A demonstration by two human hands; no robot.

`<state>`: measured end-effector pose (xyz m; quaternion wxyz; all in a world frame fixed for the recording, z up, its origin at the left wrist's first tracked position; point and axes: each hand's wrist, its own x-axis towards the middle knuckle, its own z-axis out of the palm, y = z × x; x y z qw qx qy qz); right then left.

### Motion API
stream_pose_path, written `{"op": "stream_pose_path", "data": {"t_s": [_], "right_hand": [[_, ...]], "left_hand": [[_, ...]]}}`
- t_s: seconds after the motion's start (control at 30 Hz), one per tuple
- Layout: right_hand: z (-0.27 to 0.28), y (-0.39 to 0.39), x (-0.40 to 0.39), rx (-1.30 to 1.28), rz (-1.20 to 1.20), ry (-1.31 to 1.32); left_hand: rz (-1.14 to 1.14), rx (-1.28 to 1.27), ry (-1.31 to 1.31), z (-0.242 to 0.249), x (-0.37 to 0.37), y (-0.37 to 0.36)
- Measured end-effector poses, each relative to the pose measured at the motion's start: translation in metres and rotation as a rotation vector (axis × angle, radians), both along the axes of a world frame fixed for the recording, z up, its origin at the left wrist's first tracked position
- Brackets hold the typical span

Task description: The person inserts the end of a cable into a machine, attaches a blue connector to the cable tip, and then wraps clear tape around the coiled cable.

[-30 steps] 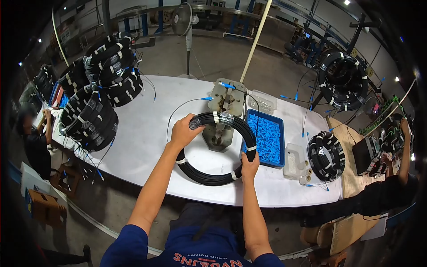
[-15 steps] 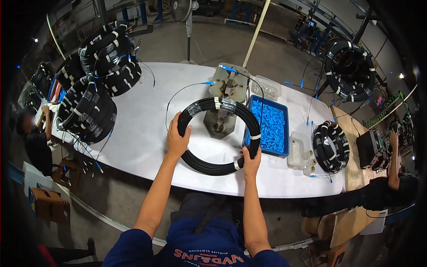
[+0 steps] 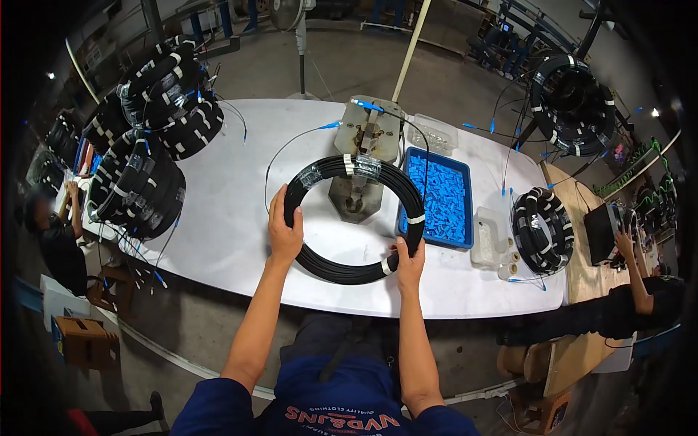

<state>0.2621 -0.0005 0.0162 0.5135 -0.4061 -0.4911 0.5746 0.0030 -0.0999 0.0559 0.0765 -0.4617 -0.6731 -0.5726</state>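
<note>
Both my hands hold a coil of black cable [image 3: 331, 271] over the white table. My left hand [image 3: 286, 232] wraps round its left side, with the thumb on the inside. At the lower right, my right hand [image 3: 409, 263] grips the coil beside a white tie. Clear film and white bands bind the top of the coil. Two loose ends rise from it, one tipped with a blue connector [image 3: 329, 126], the other with a second blue connector [image 3: 367, 106]. Behind the coil stands a metal bench fixture [image 3: 355, 198], partly covered by it.
Right of the coil, a blue tray [image 3: 470, 211] holds many small blue parts. Clear plastic boxes [image 3: 486, 251] and another cable coil [image 3: 538, 247] are beyond it. Stacked coils [image 3: 145, 192] fill the table's left end. Co-workers sit at left and right; a fan [image 3: 289, 13] stands behind.
My hands keep the same grip on the coil, which barely moves. The whole view shifts slightly. At the right, the co-worker's raised hand comes down a little toward the black box.
</note>
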Motion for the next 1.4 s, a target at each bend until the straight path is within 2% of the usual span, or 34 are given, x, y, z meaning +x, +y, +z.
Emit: {"op": "stream_pose_path", "data": {"t_s": [0.27, 0.4, 0.47, 0.53, 0.6, 0.67, 0.73, 0.87, 0.93, 1.0, 1.07, 1.2, 1.27, 1.37, 1.4], "right_hand": [[-0.005, 0.001, 0.001, 0.039, -0.017, -0.02], [-0.009, 0.002, 0.005, -0.011, 0.023, -0.004], [-0.02, 0.004, 0.008, 0.04, -0.022, -0.026], [-0.02, 0.0, 0.012, 0.032, -0.032, 0.12], [-0.023, -0.002, 0.026, 0.051, -0.043, 0.075], [-0.026, -0.01, 0.038, -0.003, -0.077, 0.151], [-0.027, -0.02, 0.057, -0.047, -0.081, 0.152], [-0.034, -0.034, 0.108, -0.078, -0.104, 0.137], [-0.036, -0.036, 0.139, -0.055, -0.165, 0.093], [-0.033, -0.032, 0.167, -0.067, -0.241, 0.103], [-0.029, -0.024, 0.196, -0.092, -0.419, 0.094], [-0.035, -0.001, 0.25, -0.068, -0.613, -0.006], [-0.042, 0.01, 0.268, -0.088, -0.646, -0.053], [-0.043, 0.036, 0.288, -0.134, -0.735, -0.2], [-0.042, 0.044, 0.29, -0.064, -0.749, -0.225]], "left_hand": [[0.04, 0.027, 0.071, -0.006, 0.003, 0.002], [0.007, 0.019, 0.017, -0.003, 0.004, 0.0], [0.053, 0.048, 0.126, 0.0, 0.01, -0.003], [0.065, 0.078, 0.118, -0.003, 0.025, -0.008], [0.061, 0.072, 0.117, -0.009, 0.052, -0.012], [0.02, 0.035, 0.162, -0.025, 0.084, -0.02], [-0.088, -0.065, 0.194, -0.048, 0.118, -0.032], [-0.728, -0.296, -0.358, -0.062, 0.186, -0.036], [-0.952, -0.419, -0.372, -0.06, 0.211, -0.02], [-1.009, -0.521, -0.42, -0.058, 0.234, 0.001], [-1.086, -0.564, -0.483, -0.06, 0.254, 0.028], [-1.152, -0.623, -0.382, -0.056, 0.299, 0.088], [-1.187, -0.674, -0.405, -0.056, 0.324, 0.114], [-1.223, -0.616, -0.371, -0.054, 0.365, 0.15], [-1.226, -0.629, -0.379, -0.057, 0.377, 0.159]]}}
